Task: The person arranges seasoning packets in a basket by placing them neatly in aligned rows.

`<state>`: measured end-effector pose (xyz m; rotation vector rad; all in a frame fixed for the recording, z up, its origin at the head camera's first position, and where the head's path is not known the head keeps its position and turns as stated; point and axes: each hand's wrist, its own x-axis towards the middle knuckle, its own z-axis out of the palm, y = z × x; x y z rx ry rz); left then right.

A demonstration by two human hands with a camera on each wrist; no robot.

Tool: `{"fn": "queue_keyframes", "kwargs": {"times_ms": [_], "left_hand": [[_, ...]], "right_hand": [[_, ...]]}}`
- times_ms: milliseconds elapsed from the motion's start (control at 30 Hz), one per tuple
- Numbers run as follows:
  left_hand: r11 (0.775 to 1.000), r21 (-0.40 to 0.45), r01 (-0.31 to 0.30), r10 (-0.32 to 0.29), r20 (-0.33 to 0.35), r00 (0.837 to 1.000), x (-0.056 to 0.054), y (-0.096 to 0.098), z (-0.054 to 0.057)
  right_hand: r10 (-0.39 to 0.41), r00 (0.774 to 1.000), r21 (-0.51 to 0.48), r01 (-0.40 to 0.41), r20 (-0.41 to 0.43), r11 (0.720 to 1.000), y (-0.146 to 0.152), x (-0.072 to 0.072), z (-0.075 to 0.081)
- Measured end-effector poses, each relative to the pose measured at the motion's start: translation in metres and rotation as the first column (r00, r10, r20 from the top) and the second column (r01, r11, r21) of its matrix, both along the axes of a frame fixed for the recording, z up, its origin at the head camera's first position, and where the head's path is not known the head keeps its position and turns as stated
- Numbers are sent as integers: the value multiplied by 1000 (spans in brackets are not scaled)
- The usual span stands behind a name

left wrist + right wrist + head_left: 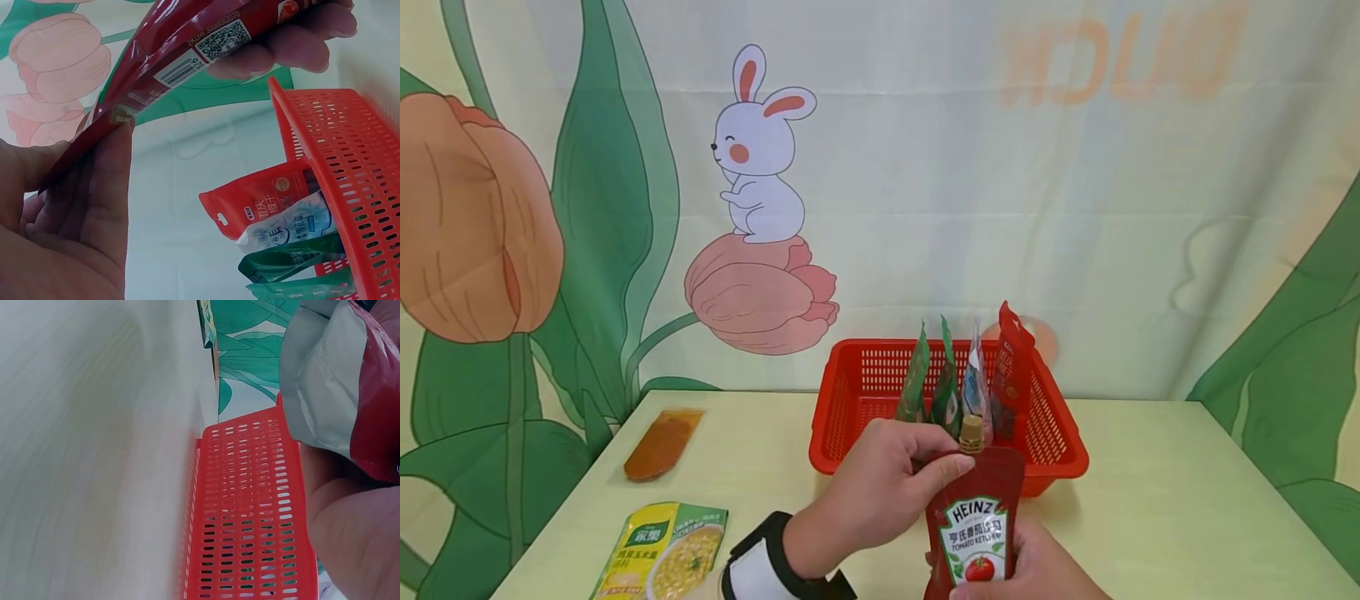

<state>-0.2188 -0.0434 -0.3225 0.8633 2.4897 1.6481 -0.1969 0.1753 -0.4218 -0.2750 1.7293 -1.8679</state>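
A red Heinz tomato ketchup pouch [973,517] is held upright in front of the basket, its gold cap [972,433] at the top. My left hand [887,479] pinches the pouch's upper left corner beside the cap. Low on its right side, my right hand [1041,567] grips the pouch, thumb across the front. From the left wrist, the pouch's edge shows a barcode [180,72], with right-hand fingers [294,50] behind it. The right wrist view has the silvery bottom fold [328,381] of the pouch above my thumb.
Behind the pouch stands a red plastic basket [829,454]. Two green packets, a blue-and-white one and a red one [1011,375] stand upright in it. To the left lie a yellow corn soup packet [670,554] and an orange-brown pouch [662,446]. A printed curtain [925,208] hangs behind the table.
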Motion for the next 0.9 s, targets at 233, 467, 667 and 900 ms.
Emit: {"fn": "queue_keyframes", "kwargs": {"times_ms": [233, 467, 667, 900], "left_hand": [[1000, -4, 3, -3, -2, 1000, -2, -2, 1], [1000, -16, -4, 4, 4, 1000, -4, -5, 2], [1000, -22, -22, 22, -9, 1000, -9, -5, 1], [999, -2, -45, 45, 19, 999, -17, -5, -2]], "right_hand": [[-67, 998, 66, 66, 9, 996, -4, -3, -3], [-89, 996, 85, 90, -12, 992, -8, -5, -5], [-124, 991, 126, 129, -45, 984, -14, -8, -5], [-174, 980, 200, 191, -99, 961, -21, -14, -7]]}}
